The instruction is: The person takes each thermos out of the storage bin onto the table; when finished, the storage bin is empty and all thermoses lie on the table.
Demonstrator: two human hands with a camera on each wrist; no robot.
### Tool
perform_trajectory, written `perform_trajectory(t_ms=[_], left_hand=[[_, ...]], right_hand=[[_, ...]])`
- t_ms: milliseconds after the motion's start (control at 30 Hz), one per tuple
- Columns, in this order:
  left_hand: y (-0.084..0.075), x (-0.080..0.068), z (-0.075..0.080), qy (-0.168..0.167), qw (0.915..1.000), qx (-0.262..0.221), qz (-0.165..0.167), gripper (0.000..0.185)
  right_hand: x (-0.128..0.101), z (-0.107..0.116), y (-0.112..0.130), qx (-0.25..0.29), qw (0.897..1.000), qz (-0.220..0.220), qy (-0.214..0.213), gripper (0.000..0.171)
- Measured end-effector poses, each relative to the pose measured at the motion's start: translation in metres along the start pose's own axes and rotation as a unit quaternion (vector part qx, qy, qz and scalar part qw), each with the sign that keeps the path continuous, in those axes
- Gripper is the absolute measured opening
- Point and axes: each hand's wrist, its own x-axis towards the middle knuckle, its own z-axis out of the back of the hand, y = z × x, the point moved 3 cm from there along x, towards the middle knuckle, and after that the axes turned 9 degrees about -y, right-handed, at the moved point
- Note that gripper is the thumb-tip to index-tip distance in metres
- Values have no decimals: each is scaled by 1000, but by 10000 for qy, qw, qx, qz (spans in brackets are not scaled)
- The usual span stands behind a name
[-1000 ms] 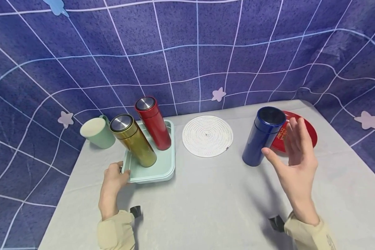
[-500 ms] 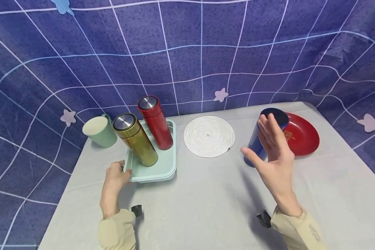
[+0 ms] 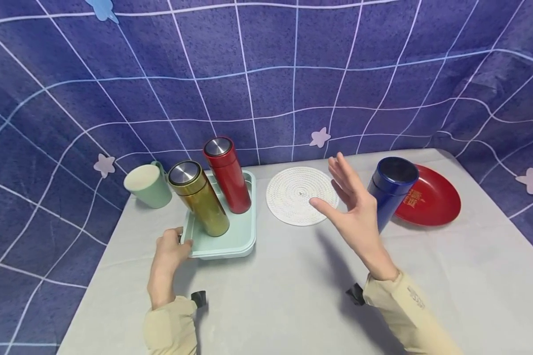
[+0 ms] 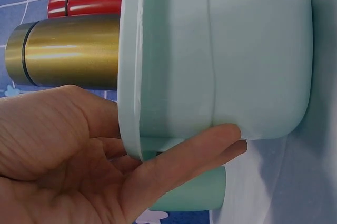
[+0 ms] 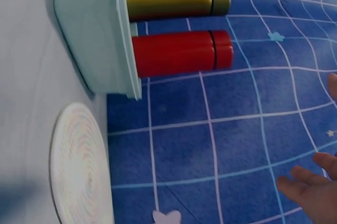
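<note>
Off at the table's point(image 3: 293, 296) far left corner, one green mug point(image 3: 147, 185), its handle mostly hidden behind its body. Just right of it, one mint tray point(image 3: 231, 241) near the left edge, and the left hand point(image 3: 171, 251) pinches the tray's near-left corner, thumb on the rim, fingers tucked under where the head view can't see them; the left wrist view shows them curled beneath the lip. Two flasks stand on that tray: a gold flask point(image 3: 199, 198) at the near side, close above the left hand, and a red flask point(image 3: 227, 174) behind it toward the far edge. Middle of the far edge, one white woven coaster point(image 3: 293, 195), its right rim covered by the right hand point(image 3: 353, 212). That hand hangs in the air, fingers spread wide, gripping nothing, between coaster and one blue flask point(image 3: 388, 190), whose lower half it hides. The blue flask overlaps one red plate point(image 3: 431, 202) by the far right corner; its lettering is too small to read.
</note>
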Motion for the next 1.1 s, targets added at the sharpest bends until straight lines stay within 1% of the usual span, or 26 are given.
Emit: perform_trajectory(t_ms=[200, 300, 600, 933, 1100], left_hand=[[0, -1, 0, 7, 10000, -74, 66, 41], [0, -1, 0, -21, 9999, -80, 71, 41], [1, 0, 0, -78, 9999, -43, 92, 40], [1, 0, -1, -142, 9998, -78, 63, 39], [2, 1, -1, -211, 9997, 8, 92, 37]], right_hand=[[2, -18, -13, 160, 9976, -610, 299, 88], [4, -27, -20, 175, 9959, -788, 406, 87], [7, -50, -40, 196, 9925, -1041, 610, 85], [10, -75, -55, 303, 9903, -1109, 782, 85], [11, -88, -59, 218, 9888, -1171, 897, 86]])
